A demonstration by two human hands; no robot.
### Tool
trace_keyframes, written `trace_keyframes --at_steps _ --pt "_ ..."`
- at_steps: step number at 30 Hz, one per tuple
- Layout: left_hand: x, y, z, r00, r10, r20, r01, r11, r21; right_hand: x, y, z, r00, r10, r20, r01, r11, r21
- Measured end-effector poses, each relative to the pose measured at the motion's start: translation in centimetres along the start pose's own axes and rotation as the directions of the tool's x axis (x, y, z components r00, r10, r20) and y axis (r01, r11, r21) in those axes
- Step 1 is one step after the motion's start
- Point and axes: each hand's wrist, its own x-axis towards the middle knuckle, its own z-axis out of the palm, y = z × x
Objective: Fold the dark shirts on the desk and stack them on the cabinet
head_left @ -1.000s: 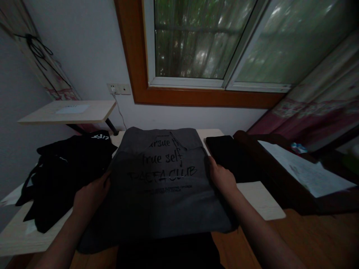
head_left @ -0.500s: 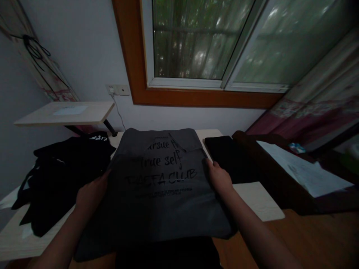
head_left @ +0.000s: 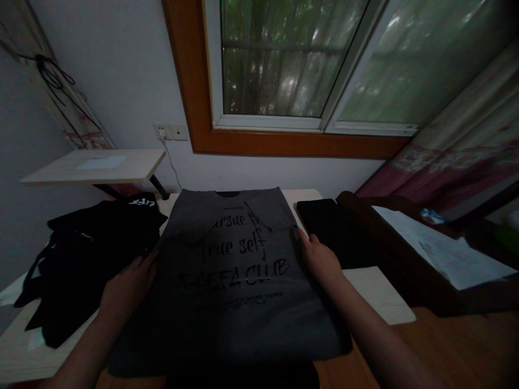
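A dark grey T-shirt (head_left: pixel 243 248) with black lettering lies spread in front of me, its neckline at the far end and its near end hanging past the table's front edge. My left hand (head_left: pixel 127 283) is closed on the shirt's left side, fingertips partly hidden by shadow and cloth. On the opposite side, my right hand (head_left: pixel 320 256) grips the right edge, thumb on top. Creases run across the upper chest near the lettering.
Black garments (head_left: pixel 101 248) are heaped on the left of the pale table (head_left: pixel 377 294). A folded black cloth (head_left: pixel 336 229) lies to the right. A raised shelf (head_left: pixel 138 165) stands at the back left. Beside the table, dark brown furniture (head_left: pixel 409 270) bears a clear plastic sheet (head_left: pixel 441 248).
The shirt's far end has come down flatter, so its neckline now shows and the lettering sits lower and larger. Both hands keep their hold and have shifted slightly.
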Motion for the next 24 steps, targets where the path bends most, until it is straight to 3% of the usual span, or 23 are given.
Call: trace_keyframes --at_steps 7,12,18,21,24 --pt "3.1 0.7 0.2 1.0 0.019 -0.013 -0.02 0.999 -0.044 3.0 -1.4 0.2 1.0 0.028 -0.009 -0.029 0.998 -0.056" --pt "1.9 -0.5 1.4 0.997 0.021 0.072 -0.013 0.994 -0.11 1.9 -1.0 0.5 1.0 0.016 -0.016 -0.017 0.998 -0.068" --pt "-0.7 -1.9 1.8 0.987 0.023 0.159 -0.001 0.991 -0.136 -0.1 -0.2 0.5 0.998 -0.002 0.06 0.007 0.996 -0.084" --pt "-0.8 -1.8 1.3 0.988 0.022 0.152 -0.011 0.997 -0.075 -0.3 0.1 0.2 0.999 -0.021 0.042 0.024 0.997 -0.075" --pt "0.1 -1.2 0.9 0.996 0.05 0.069 -0.048 0.998 -0.03 0.2 -0.1 -0.2 1.0 -0.02 -0.011 0.019 0.998 -0.064"
